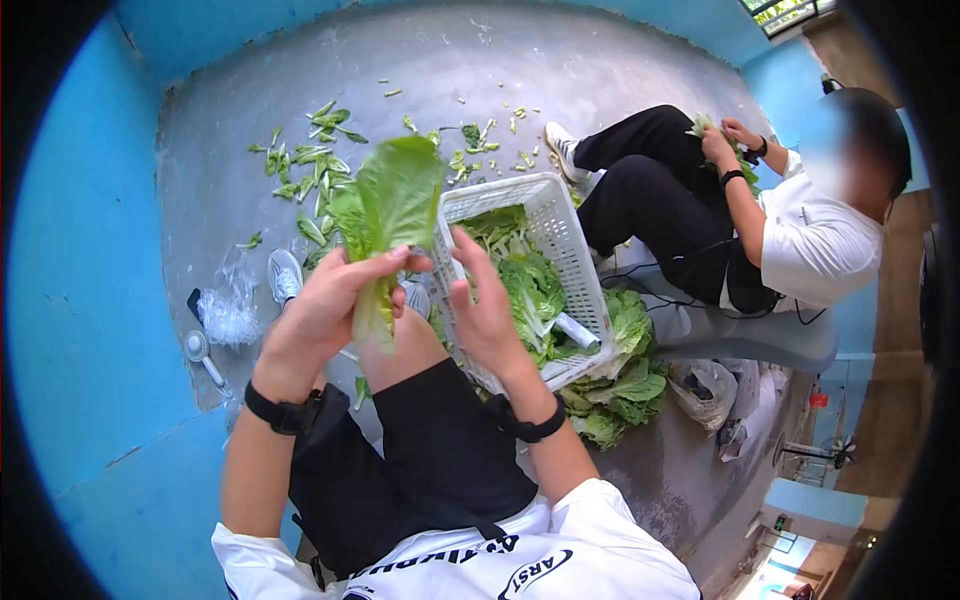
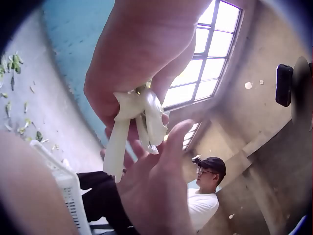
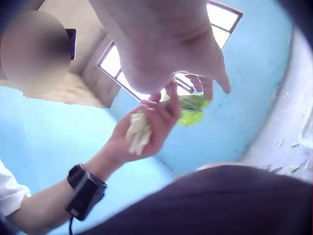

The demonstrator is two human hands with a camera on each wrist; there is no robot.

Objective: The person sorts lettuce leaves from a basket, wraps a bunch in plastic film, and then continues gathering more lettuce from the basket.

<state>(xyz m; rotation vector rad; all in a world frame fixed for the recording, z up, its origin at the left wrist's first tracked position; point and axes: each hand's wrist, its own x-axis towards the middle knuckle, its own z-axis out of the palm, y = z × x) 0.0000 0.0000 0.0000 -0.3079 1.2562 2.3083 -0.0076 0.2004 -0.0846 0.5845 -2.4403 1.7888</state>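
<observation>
Leaves [image 1: 400, 195] with pale stems stand up from the left hand [image 1: 335, 295], whose fingers curl round the stems. The right hand [image 1: 487, 315] is near them, its fingers extended and slightly apart. Beside the hands, a white crate [image 1: 572, 225] holds more greens [image 1: 530, 285]; scattered scraps [image 1: 315, 165] lie on the floor [image 1: 590, 60].

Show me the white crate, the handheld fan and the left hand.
Crate [image 1: 583, 268]: head view, right wall.
Fan [image 1: 196, 346]: head view, round head.
Left hand [image 1: 322, 298]: head view, back of hand.
</observation>
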